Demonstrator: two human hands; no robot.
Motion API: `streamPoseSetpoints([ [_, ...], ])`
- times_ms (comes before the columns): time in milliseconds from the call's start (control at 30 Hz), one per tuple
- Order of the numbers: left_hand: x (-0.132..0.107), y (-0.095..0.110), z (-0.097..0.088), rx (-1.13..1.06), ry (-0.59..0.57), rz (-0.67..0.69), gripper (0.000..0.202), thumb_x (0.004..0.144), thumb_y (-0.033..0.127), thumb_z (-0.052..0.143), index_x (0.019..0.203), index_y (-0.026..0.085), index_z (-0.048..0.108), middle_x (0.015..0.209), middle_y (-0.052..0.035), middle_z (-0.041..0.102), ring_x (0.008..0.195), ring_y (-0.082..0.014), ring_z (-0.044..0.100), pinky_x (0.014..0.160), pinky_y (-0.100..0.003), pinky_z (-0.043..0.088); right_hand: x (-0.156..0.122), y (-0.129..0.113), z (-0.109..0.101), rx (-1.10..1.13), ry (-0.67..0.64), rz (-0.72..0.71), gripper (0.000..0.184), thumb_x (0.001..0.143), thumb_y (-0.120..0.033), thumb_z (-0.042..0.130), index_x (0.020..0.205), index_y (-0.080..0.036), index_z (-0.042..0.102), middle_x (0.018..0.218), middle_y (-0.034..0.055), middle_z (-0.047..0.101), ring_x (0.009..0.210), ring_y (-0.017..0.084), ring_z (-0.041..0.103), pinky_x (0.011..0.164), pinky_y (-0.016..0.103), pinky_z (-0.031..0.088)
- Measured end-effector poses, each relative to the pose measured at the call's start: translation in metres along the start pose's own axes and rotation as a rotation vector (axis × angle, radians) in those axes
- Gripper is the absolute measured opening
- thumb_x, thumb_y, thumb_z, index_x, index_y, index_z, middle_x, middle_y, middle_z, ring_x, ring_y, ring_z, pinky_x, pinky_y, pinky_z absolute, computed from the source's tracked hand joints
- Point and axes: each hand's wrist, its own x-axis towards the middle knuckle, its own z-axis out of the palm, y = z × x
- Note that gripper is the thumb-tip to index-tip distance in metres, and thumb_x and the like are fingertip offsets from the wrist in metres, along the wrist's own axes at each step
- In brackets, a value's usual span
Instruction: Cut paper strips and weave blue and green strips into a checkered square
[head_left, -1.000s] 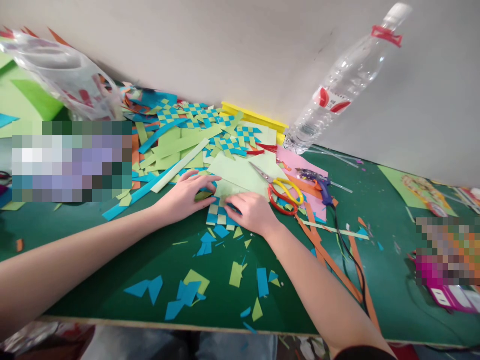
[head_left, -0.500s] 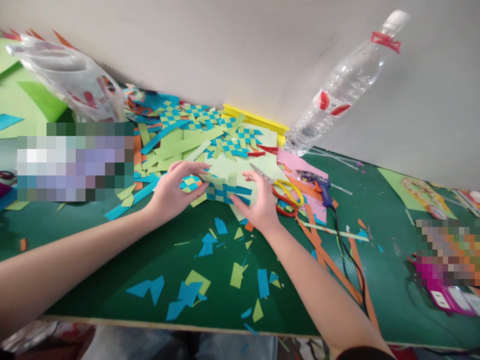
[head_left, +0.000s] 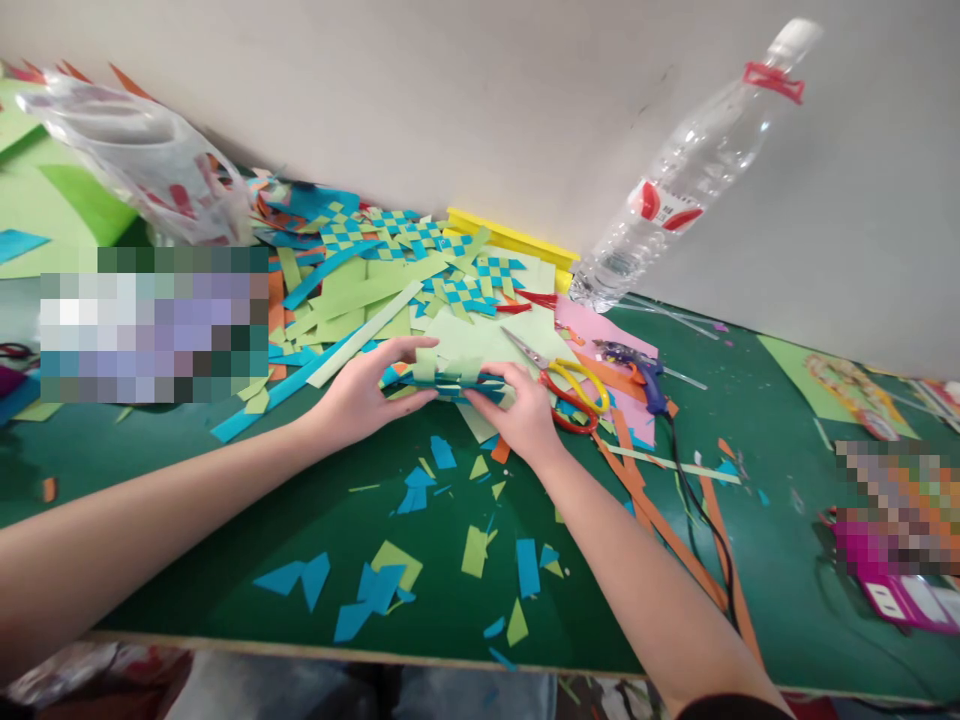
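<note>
Both hands hold a small woven paper mat (head_left: pixel 448 379) of blue and light-green strips just above the green table (head_left: pixel 225 560), seen nearly edge-on. My left hand (head_left: pixel 365 392) pinches its left end with thumb under and fingers over. My right hand (head_left: pixel 523 407) grips its right end with curled fingers. A light-green sheet (head_left: pixel 487 340) lies right behind the mat. Red-and-yellow scissors (head_left: pixel 566 385) rest just right of my right hand.
A heap of green, blue and orange strips and woven mats (head_left: pixel 375 255) fills the back. A clear plastic bottle (head_left: pixel 686 175) leans on the wall. A glue gun (head_left: pixel 637 365) with black cord lies right. Paper scraps (head_left: pixel 420 560) litter the front; a plastic bag (head_left: pixel 135 155) sits far left.
The woven mat was pressed flat on the table a second ago. Both hands have since picked it up and tipped it from facing me to nearly edge-on.
</note>
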Motion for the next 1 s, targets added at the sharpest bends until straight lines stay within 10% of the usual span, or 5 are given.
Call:
streamPoseSetpoints([
  [367, 0.004, 0.011, -0.002, -0.206, -0.086, -0.034, 0.030, 0.078, 0.050, 0.068, 0.076, 0.020, 0.069, 0.085, -0.0028, 0.069, 0.082, -0.0189, 0.064, 0.081, -0.034, 0.054, -0.003, -0.009, 0.001, 0.097, -0.104, -0.079, 0.019, 0.088, -0.037, 0.061, 0.098, -0.022, 0.067, 0.091, 0.0034, 0.071, 0.087, 0.017, 0.066, 0.081, 0.031, 0.053],
  [1000, 0.002, 0.019, -0.006, -0.276, 0.074, -0.124, 0.021, 0.076, 0.040, 0.068, 0.069, 0.020, 0.067, 0.077, -0.0014, 0.066, 0.073, -0.0163, 0.061, 0.071, -0.028, 0.052, -0.004, -0.011, 0.003, 0.131, -0.015, -0.159, 0.014, 0.090, -0.031, 0.060, 0.091, -0.023, 0.071, 0.084, 0.0025, 0.072, 0.079, 0.016, 0.066, 0.080, 0.030, 0.053],
])
